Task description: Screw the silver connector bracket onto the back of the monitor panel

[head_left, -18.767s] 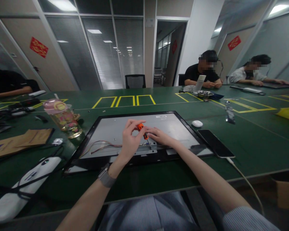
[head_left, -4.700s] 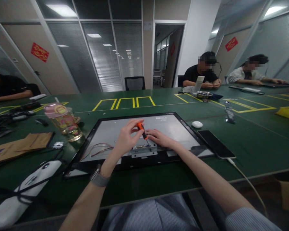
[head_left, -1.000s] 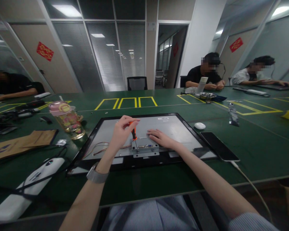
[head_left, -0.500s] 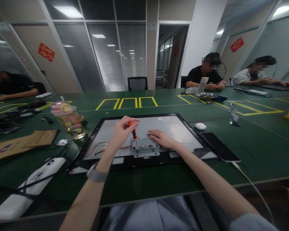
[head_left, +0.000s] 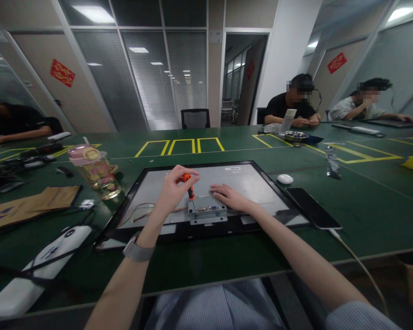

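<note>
A monitor panel (head_left: pixel 248 181) lies face down on the green table, its grey metal back up. My left hand (head_left: pixel 174 188) pinches a small orange-handled screwdriver (head_left: pixel 189 187) held upright, tip down at the left end of a small metal bracket (head_left: pixel 208 212) near the panel's front edge. My right hand (head_left: pixel 229 196) lies flat on the panel, fingers stretched out, just behind the bracket's right part. Thin coloured wires (head_left: pixel 137 214) run along the panel to the left of the bracket.
A pink-lidded bottle (head_left: pixel 94 172) and brown paper bag (head_left: pixel 27 206) stand left; a white device (head_left: pixel 37 266) with black cables lies front left. A black phone (head_left: pixel 313 208) with cable and a white earbud case (head_left: pixel 285 178) lie right. Other people sit at the far and left sides.
Since 4.7 s ago the screwdriver has moved from the bracket's right part to its left end and stands more upright. In the last second both hands have hardly moved.
</note>
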Demonstrator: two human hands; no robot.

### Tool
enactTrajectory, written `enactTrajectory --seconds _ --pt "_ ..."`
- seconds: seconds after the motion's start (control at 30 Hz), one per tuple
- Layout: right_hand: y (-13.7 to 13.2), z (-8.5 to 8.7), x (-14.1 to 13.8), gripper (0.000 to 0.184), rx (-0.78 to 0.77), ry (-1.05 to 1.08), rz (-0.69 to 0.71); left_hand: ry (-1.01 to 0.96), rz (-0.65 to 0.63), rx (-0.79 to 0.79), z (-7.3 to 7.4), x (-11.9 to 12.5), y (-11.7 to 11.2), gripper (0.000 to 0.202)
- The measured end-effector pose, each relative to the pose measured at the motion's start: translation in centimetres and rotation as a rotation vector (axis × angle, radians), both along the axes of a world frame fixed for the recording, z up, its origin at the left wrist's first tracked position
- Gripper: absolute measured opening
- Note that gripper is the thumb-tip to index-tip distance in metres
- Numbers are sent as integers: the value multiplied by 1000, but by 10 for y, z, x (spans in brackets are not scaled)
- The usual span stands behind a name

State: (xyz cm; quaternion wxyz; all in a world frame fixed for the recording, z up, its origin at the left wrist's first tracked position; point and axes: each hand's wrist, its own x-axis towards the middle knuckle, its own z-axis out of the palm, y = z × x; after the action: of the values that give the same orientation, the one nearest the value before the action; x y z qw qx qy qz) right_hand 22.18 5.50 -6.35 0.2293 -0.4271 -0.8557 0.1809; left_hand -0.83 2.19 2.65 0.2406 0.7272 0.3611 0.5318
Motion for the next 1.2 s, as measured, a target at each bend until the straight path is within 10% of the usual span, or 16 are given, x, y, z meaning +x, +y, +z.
enactTrajectory --seconds 0.27,0.6,0.83,1.1,1.2 --pt "-1 3 -1 46 -22 -4 -11 -215 -333 -314 -1 -6 4 35" --pt "1 1 -1 44 -18 -6 -8 -81 -38 -143 -5 -9 12 22" --pt "-1 2 -1 43 -20 -10 -9 -95 -342 -346 5 -16 5 38" --pt "-3 4 -2 44 -30 -2 -13 164 -9 119 8 -7 -3 17" --pt "-4 6 -3 44 -30 -16 -11 16 -8 56 -5 -11 5 26"
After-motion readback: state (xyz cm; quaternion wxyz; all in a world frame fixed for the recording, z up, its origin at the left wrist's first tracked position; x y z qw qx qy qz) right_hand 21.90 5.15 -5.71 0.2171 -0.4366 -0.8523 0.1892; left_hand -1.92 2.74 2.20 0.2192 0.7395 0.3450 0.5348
